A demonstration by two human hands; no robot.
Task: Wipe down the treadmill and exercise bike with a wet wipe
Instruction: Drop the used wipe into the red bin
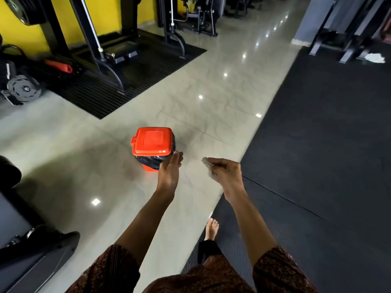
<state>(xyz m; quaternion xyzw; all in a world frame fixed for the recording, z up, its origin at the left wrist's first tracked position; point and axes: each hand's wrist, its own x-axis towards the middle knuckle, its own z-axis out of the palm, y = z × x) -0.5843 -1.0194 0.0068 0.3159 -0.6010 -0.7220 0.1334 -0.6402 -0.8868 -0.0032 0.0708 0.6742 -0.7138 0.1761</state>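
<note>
An orange bin (152, 142) with a closed lid and a black liner stands on the shiny tiled floor. My left hand (169, 171) reaches toward it with straight fingers, its fingertips just at the bin's right side; contact is unclear. To the right, my right hand (224, 172) pinches a small crumpled grey wet wipe (206, 162) in its fingertips, held in the air. The dark base of an exercise machine (31, 256) fills the lower left corner.
Black rubber matting (317, 144) covers the floor to the right, and my bare foot (211, 228) stands at its edge. A cable machine on a ribbed mat (118, 81) stands at the back left by a yellow wall. A white rag (374, 58) lies far right.
</note>
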